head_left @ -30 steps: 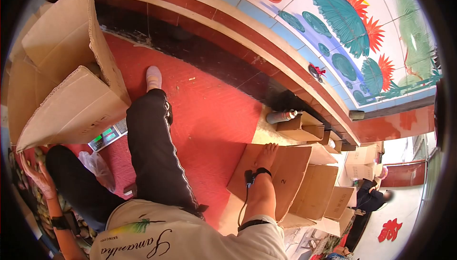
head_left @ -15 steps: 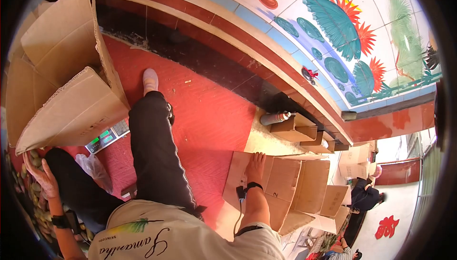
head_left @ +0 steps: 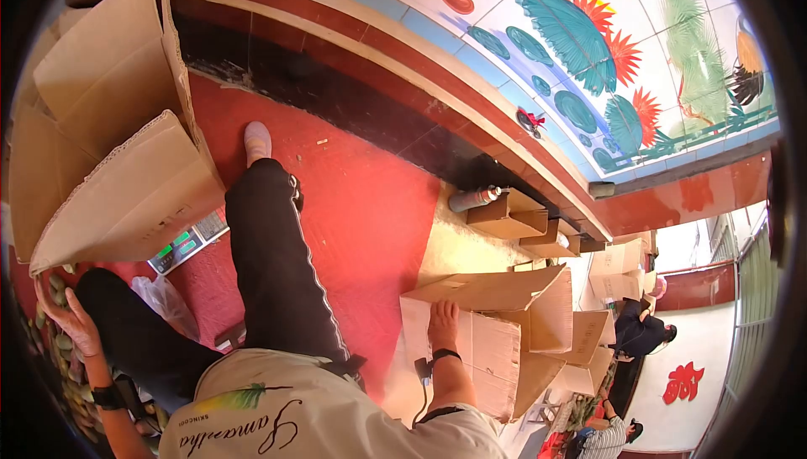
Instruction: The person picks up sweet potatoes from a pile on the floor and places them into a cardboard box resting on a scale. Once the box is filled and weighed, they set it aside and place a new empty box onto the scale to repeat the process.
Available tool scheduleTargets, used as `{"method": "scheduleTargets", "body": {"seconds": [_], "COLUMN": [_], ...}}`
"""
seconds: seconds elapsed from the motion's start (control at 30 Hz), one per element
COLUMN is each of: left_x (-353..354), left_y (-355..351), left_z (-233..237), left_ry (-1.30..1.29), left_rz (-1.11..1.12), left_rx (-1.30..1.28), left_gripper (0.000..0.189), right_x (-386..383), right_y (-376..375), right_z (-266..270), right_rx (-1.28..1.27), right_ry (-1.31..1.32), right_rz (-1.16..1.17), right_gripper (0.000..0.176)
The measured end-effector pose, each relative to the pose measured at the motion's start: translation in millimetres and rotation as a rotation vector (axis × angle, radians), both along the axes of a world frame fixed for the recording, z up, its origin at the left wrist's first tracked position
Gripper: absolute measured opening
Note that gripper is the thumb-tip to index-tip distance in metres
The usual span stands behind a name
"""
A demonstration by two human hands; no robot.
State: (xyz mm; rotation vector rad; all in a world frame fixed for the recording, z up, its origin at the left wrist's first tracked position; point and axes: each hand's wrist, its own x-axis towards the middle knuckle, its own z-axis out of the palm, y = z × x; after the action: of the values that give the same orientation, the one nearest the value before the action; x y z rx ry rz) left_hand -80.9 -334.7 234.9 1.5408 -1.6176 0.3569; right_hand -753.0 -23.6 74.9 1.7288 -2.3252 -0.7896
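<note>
At the far left my left hand (head_left: 76, 324) touches the lower edge of a large open cardboard box (head_left: 126, 198), its fingers stretched out. Beside and below that hand lies a heap of green and brownish oblong produce (head_left: 63, 354). On the right, my right hand (head_left: 443, 325) rests at the edge of another open carton (head_left: 471, 350), with its fingers close together over the cardboard. Its flaps stand up. A digital scale (head_left: 189, 243) with lit green displays is partly hidden behind the large box and my leg.
A clear plastic bag (head_left: 164, 303) lies between my legs. Along the tiled wall stand a metal flask (head_left: 475, 198) and small open cartons (head_left: 507, 213). Stacked boxes (head_left: 618, 270) and two people, one in dark clothes (head_left: 639, 329) and one in stripes (head_left: 605, 440), are at the right.
The right-hand carton has turned and its upper flap has lifted; my right hand has shifted slightly down along it. My left hand has barely moved. The whole view has shifted slightly.
</note>
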Motion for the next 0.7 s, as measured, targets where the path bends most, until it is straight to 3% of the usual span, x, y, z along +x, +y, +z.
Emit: {"method": "scheduleTargets", "body": {"seconds": [0.1, 0.33, 0.43, 0.47, 0.5, 0.53, 0.7], "left_x": [5.8, 8.8, 18.4, 20.0, 21.0, 21.5, 20.8], "left_y": [0.6, -1.4, -2.4, -2.7, -3.7, -5.1, -8.9], "left_z": [-1.6, -3.2, -9.9, -11.0, -11.3, -11.6, -11.1], "left_ry": [-0.001, 0.087, 0.096, 0.096, 0.106, 0.114, 0.085], "left_rz": [-0.013, -0.107, -0.067, -0.070, -0.060, -0.052, -0.028], "left_rx": [-0.021, -0.022, 0.011, 0.010, 0.010, 0.014, 0.020], "left_gripper": [0.053, 0.055, 0.054, 0.054, 0.054, 0.054, 0.055], "right_x": [11.1, 36.3, 55.6, 68.6, 59.6, 74.0, 54.5], "right_y": [12.2, 81.6, 119.4, 122.2, 181.6, 167.2, 215.2], "right_z": [12.2, 11.8, 9.9, 29.9, -11.4, 20.5, -5.0], "right_rx": [0.094, 0.018, 0.000, 0.213, -0.083, 0.315, 0.135], "right_ry": [-0.077, -0.123, -0.300, -0.306, -0.131, -0.284, -0.307], "right_rz": [-0.118, -0.155, -0.530, -0.718, -0.496, -0.942, -1.053], "right_gripper": [0.029, 0.028, 0.044, 0.045, 0.045, 0.038, 0.033]}}
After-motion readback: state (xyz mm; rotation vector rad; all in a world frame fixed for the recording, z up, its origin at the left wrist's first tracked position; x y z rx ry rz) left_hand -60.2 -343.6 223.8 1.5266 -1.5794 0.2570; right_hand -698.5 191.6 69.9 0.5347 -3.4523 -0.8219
